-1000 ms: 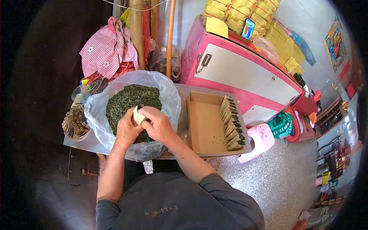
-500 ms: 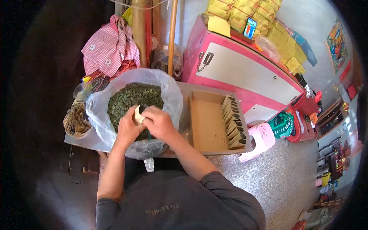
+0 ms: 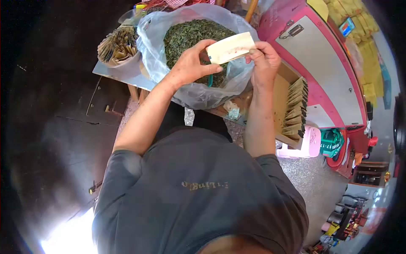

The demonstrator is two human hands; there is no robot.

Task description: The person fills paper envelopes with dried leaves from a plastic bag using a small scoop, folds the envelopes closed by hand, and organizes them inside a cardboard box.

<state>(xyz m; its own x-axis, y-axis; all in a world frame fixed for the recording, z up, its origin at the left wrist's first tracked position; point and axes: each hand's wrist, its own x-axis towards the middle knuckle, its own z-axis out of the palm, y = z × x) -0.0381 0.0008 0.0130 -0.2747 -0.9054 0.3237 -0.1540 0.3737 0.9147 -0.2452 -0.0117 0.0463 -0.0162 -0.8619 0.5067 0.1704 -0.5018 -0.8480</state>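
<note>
A cream paper packet with red print is stretched between my hands, over the near part of a clear plastic bag. My left hand grips its left end, thumb below and fingers partly hidden behind. At the other end, my right hand pinches the paper between thumb and fingers. Dried green leaves fill the open bag, and something green and narrow shows below the packet. Right of the bag, partly behind my right forearm, lies a cardboard tray with a row of upright packets.
A pale tub of folded paper packets stands at the table's left end. Crumpled tissue lies near the front edge. Behind the tray is a pink and white cabinet; a pink stool stands on the floor at right.
My hands have spread apart, and the packet, earlier bunched between them over the leaves, is now flat and turned with its printed face showing. The view has tilted downward.
</note>
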